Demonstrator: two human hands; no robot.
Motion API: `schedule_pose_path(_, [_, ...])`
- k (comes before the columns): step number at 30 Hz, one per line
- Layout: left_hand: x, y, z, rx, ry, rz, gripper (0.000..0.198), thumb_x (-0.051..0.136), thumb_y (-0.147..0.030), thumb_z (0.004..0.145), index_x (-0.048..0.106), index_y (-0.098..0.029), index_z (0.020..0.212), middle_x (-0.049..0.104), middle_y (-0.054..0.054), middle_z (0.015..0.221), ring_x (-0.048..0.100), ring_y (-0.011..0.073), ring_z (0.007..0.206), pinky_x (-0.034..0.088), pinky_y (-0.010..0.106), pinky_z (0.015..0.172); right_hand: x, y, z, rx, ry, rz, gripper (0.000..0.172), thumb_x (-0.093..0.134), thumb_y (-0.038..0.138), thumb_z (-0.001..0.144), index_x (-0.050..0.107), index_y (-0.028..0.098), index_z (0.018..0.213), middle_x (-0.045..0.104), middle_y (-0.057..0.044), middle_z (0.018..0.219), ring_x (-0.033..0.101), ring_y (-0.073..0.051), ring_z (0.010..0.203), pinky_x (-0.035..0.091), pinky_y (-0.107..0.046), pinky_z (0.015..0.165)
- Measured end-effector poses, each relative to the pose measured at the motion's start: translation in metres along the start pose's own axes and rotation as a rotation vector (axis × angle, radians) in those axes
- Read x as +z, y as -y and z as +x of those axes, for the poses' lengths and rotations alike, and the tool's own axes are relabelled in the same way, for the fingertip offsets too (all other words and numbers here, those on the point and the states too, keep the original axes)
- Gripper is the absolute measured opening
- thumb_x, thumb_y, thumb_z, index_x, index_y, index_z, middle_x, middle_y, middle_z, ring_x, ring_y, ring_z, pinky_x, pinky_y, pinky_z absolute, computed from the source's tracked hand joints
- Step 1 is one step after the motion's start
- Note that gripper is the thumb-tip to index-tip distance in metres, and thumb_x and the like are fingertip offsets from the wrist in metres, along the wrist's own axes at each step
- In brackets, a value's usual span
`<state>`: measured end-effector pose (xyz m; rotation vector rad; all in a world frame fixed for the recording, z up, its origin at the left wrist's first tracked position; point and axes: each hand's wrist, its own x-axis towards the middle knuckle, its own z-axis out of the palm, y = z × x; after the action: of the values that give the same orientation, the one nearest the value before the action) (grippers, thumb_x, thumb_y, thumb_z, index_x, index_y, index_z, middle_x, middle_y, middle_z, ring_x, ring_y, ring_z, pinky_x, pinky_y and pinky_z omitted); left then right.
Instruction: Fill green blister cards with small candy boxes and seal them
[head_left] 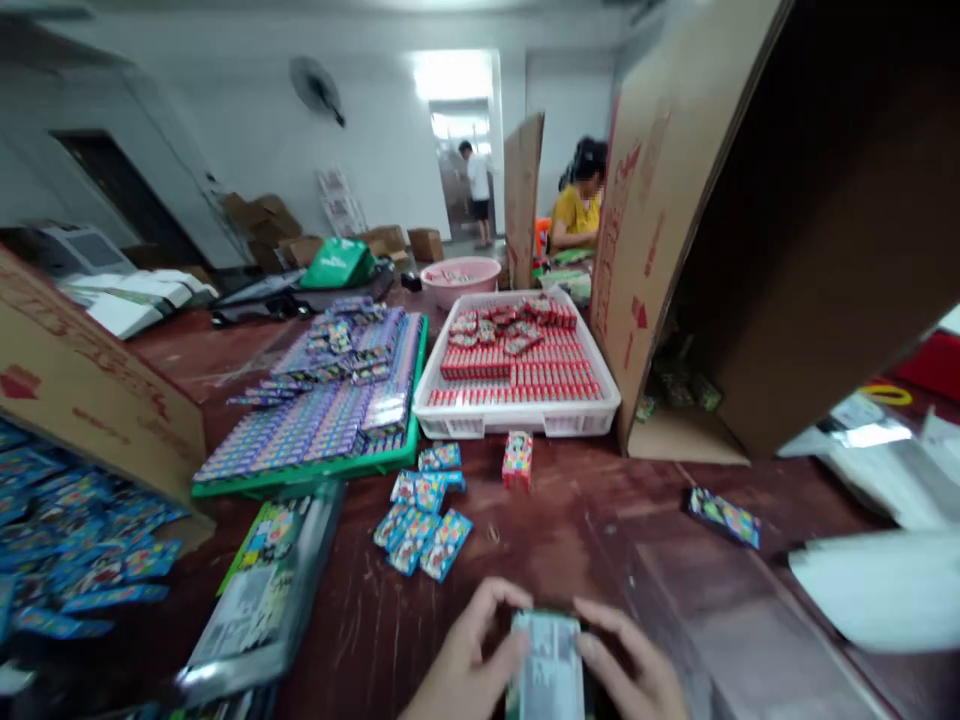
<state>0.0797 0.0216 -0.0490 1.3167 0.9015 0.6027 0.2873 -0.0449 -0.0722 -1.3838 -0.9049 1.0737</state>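
At the bottom centre, my left hand [480,650] and my right hand [628,655] grip a flat rectangular pack [551,665] from its two sides. It has a pale printed face and a dark green edge; its exact kind is unclear. Just beyond my hands, several small blue printed packets [424,520] lie loosely grouped on the dark red table [570,545]. One small red and white box [518,455] stands before the white tray. To the left, a plastic-covered stack of green printed sheets or bags [255,590] looks similar in print and is blurred.
A white tray [480,425] holds rows of red boxes; a green tray [300,482] holds purple ones. Cardboard boxes [637,240] stand on both sides, the left with blue packets [82,520]. A dark printed box [724,517] lies right. Behind are a pink basin [459,285] and two people.
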Motion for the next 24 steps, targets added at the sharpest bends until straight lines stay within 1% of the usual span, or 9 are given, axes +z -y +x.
schedule_pose_path(1, [0.002,-0.006,-0.003,0.027,-0.055,0.032,0.023,0.064,-0.041,0.094,0.060,-0.022,0.106,0.065,0.009,0.121,0.060,0.0226,0.116,0.045,0.035,0.099,-0.004,0.006,-0.002,0.004,0.086,-0.060,0.036,0.074,0.054,0.084,0.079,0.024,0.103,0.078,-0.010,0.108,0.074,-0.026,0.102,0.060,-0.033,0.090])
schedule_pose_path(2, [0.004,-0.011,-0.004,0.043,-0.081,0.042,0.019,0.064,-0.038,0.094,0.061,-0.021,0.101,0.063,0.010,0.130,0.057,0.0244,0.124,0.042,0.038,0.105,-0.009,0.013,-0.003,-0.013,0.109,-0.103,0.031,0.071,0.050,0.088,0.079,0.025,0.105,0.077,-0.009,0.112,0.072,-0.025,0.106,0.058,-0.035,0.095])
schedule_pose_path(4, [0.007,-0.019,-0.002,0.041,-0.099,0.012,0.016,0.063,-0.034,0.094,0.062,-0.019,0.098,0.067,0.011,0.126,0.061,0.0242,0.120,0.044,0.040,0.104,-0.016,0.021,-0.002,-0.090,0.162,-0.148,0.024,0.070,0.044,0.090,0.079,0.027,0.105,0.073,-0.008,0.121,0.067,-0.025,0.116,0.052,-0.038,0.104])
schedule_pose_path(6, [0.009,-0.023,0.002,0.018,-0.122,-0.036,0.015,0.066,-0.031,0.092,0.061,-0.018,0.099,0.071,0.009,0.115,0.065,0.0214,0.110,0.048,0.038,0.099,-0.020,0.024,-0.001,-0.161,0.174,-0.160,0.019,0.069,0.037,0.093,0.078,0.028,0.106,0.072,-0.007,0.123,0.065,-0.023,0.119,0.050,-0.040,0.107])
schedule_pose_path(10, [0.008,-0.032,0.003,-0.050,-0.120,-0.045,0.029,0.070,-0.028,0.089,0.063,-0.019,0.115,0.074,0.007,0.109,0.068,0.0197,0.103,0.051,0.036,0.093,-0.020,0.029,-0.002,-0.184,0.169,-0.181,0.029,0.066,0.032,0.096,0.070,0.032,0.124,0.072,-0.005,0.116,0.067,-0.020,0.110,0.051,-0.040,0.102])
schedule_pose_path(13, [0.005,-0.043,0.003,-0.059,-0.033,0.072,0.022,0.067,-0.035,0.091,0.073,-0.018,0.102,0.075,0.007,0.106,0.068,0.0203,0.100,0.052,0.036,0.093,-0.018,0.042,0.000,-0.149,0.236,-0.203,0.017,0.068,0.034,0.094,0.077,0.029,0.108,0.073,-0.005,0.112,0.067,-0.020,0.107,0.052,-0.038,0.097])
schedule_pose_path(15, [0.004,-0.049,0.006,-0.057,-0.020,0.129,0.020,0.069,-0.036,0.089,0.074,-0.018,0.093,0.076,0.006,0.101,0.068,0.0199,0.095,0.052,0.034,0.090,-0.016,0.053,0.003,-0.115,0.234,-0.210,0.013,0.069,0.035,0.093,0.078,0.026,0.094,0.074,-0.005,0.104,0.068,-0.020,0.099,0.053,-0.036,0.091])
schedule_pose_path(20, [0.002,-0.057,0.025,-0.119,-0.057,0.235,0.023,0.073,-0.042,0.085,0.072,-0.019,0.088,0.076,0.003,0.087,0.068,0.0184,0.083,0.053,0.029,0.079,-0.012,0.061,0.019,0.063,0.167,-0.140,0.016,0.073,0.035,0.086,0.075,0.019,0.088,0.074,-0.001,0.083,0.065,-0.015,0.074,0.050,-0.028,0.070])
schedule_pose_path(24, [-0.003,-0.058,0.034,-0.150,0.053,0.301,0.034,0.072,-0.053,0.082,0.076,-0.020,0.088,0.078,0.006,0.094,0.071,0.0241,0.090,0.056,0.036,0.085,-0.025,0.057,0.027,0.109,0.236,-0.051,0.023,0.077,0.040,0.084,0.076,0.017,0.086,0.075,-0.001,0.083,0.065,-0.014,0.075,0.050,-0.027,0.073])
